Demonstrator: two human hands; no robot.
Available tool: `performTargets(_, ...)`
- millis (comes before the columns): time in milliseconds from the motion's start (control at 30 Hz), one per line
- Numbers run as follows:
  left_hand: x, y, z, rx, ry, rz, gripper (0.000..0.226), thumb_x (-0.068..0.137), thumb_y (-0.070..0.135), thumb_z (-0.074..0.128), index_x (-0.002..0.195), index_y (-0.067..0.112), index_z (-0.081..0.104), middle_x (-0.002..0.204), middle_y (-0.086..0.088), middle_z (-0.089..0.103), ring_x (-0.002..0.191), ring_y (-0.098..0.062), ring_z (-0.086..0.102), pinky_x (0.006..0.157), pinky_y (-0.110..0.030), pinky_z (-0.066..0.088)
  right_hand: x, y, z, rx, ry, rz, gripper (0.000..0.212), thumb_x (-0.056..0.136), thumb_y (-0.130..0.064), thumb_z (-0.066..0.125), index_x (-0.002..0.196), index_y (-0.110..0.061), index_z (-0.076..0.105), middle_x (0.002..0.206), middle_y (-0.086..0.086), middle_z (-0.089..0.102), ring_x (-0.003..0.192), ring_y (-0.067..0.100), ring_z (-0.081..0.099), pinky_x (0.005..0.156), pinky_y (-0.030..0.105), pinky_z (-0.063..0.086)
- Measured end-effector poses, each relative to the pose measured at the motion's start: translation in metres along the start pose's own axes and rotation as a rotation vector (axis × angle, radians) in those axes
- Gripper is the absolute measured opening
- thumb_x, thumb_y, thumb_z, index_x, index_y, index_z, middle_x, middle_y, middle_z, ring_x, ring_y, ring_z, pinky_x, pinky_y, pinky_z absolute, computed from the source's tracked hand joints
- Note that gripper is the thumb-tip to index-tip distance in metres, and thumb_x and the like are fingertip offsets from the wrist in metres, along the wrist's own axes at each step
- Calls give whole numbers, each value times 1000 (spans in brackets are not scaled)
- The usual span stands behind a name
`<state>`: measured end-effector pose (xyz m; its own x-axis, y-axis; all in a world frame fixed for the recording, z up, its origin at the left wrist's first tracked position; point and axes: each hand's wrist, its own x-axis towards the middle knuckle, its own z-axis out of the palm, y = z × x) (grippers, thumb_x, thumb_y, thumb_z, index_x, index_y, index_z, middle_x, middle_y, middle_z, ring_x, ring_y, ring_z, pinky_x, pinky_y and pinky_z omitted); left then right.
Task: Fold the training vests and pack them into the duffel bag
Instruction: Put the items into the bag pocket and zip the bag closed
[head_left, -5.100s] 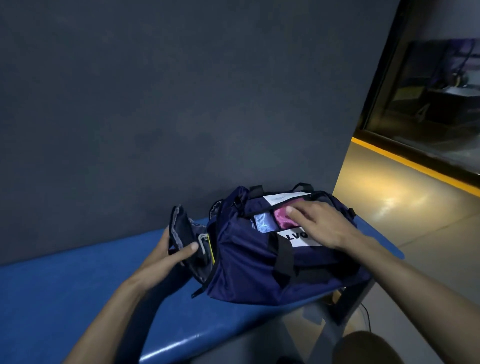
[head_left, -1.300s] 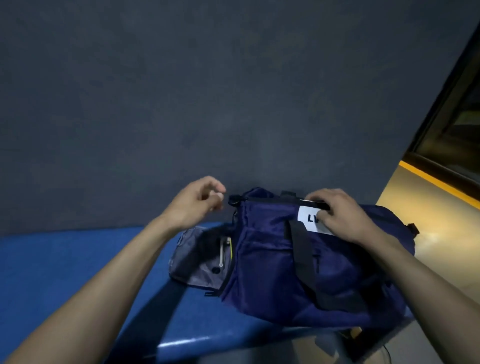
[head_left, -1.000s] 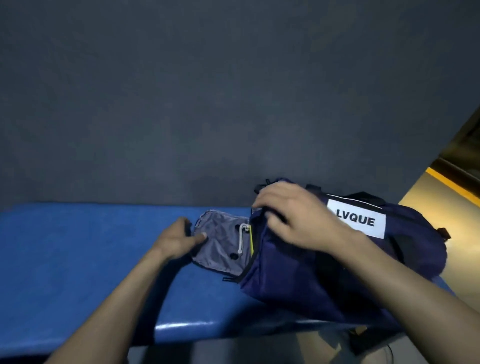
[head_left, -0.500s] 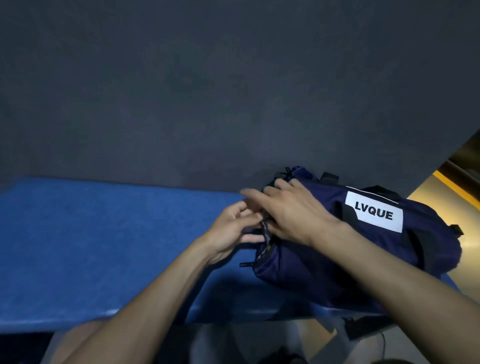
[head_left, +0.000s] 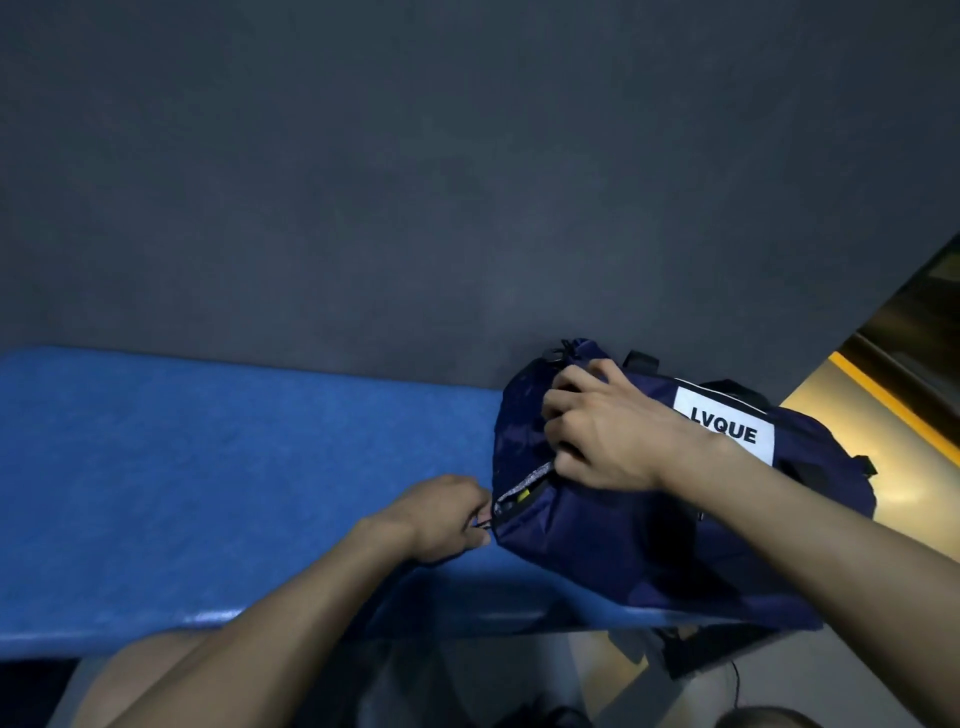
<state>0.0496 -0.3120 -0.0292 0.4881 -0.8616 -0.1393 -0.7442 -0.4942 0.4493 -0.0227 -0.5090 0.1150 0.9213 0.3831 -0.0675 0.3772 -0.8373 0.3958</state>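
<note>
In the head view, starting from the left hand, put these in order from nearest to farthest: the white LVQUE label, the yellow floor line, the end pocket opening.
From the left hand:
1. End pocket opening, just right of the fingertips.
2. White LVQUE label, on the duffel bag, farther right.
3. Yellow floor line, far right.

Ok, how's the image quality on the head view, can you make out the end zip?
Head view: dim and slightly soft; duffel bag folds sink into shadow, white label readable, bright floor at right. Left hand pinches at the end zip; the pull is too dark to resolve.
</note>
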Motion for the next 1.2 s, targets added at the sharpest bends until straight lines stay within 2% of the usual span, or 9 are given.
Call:
performTargets(133, 1, -8, -6, -143, -72, 16, 26, 98, 36, 63, 76, 24, 55, 83, 4, 58, 78, -13, 53, 77, -31, 45, -4, -2, 2, 35, -6, 0, 39, 83, -40, 35, 76, -22, 69, 90, -7, 64, 109, 24, 54, 104, 47, 33)
performTargets(233, -3, -9, -12, -391, -129, -14, 24, 102, 32, 60, 81, 25, 69, 69, 11, 64, 61, 0, 53, 67, -22, 44, -8, -3, 3, 72, -36, 8, 43, 84, -40, 32, 88, -26, 72, 95, -10, 66, 116, 23, 53, 112, 50, 30)
performTargets(367, -4, -3, -23, -575, -136, -105, 31, 102, 29, 58, 74, 21, 68, 59, 8, 61, 49, -4, 47, 52, -18, 36, -9, -3, 4, 105, -33, 2, 44, 84, -40, 33, 100, -30, 73, 100, -12, 66, 119, 21, 52, 118, 53, 28)
performTargets(500, -6, 0, -26, -601, -122, -234, 32, 95, 22, 62, 63, 17, 65, 47, 3, 49, 40, -12, 37, 44, -22, 28, -12, 1, 7, 70, 1, -31, 22, 82, -27, 60, 101, -31, 71, 94, -12, 65, 110, 22, 54, 115, 52, 30)
performTargets(633, -9, 6, -31, -685, -78, -266, 37, 93, 17, 62, 56, 18, 60, 42, 2, 43, 38, -13, 32, 42, -22, 24, -11, -2, 13, -29, 76, -74, 21, 71, -12, 75, 86, -25, 69, 76, -6, 59, 87, 26, 59, 102, 57, 46)
performTargets(733, -12, 12, -37, -739, -25, -225, 38, 92, 23, 63, 54, 19, 57, 44, 3, 42, 40, -12, 32, 44, -24, 25, -11, 3, 11, -39, 133, -67, 19, 74, -11, 61, 88, -23, 67, 77, -5, 58, 86, 27, 59, 103, 56, 46)
performTargets(833, -13, 20, -41, -806, 64, -209, 39, 89, 26, 65, 52, 19, 53, 43, 2, 37, 41, -12, 28, 44, -25, 24, -11, -8, 8, 47, 120, -50, 29, 77, -25, 46, 96, -25, 67, 87, -7, 58, 95, 23, 55, 109, 51, 39)
performTargets(1033, -17, 22, -41, -844, 75, -159, 37, 95, 21, 61, 59, 16, 61, 46, 0, 49, 44, -10, 39, 49, -23, 33, 6, -50, 16, 316, 49, 59, 43, 84, -58, 69, 110, -24, 61, 97, -10, 56, 95, 16, 52, 82, 33, 30)
performTargets(1200, -20, 20, -37, -781, 89, -137, 37, 95, 17, 59, 58, 18, 63, 47, 1, 53, 46, -8, 43, 52, -24, 36, 14, -70, 20, 336, 62, 118, 25, 89, -33, 66, 105, -16, 55, 102, 3, 69, 94, 34, 63, 81, 40, 39)
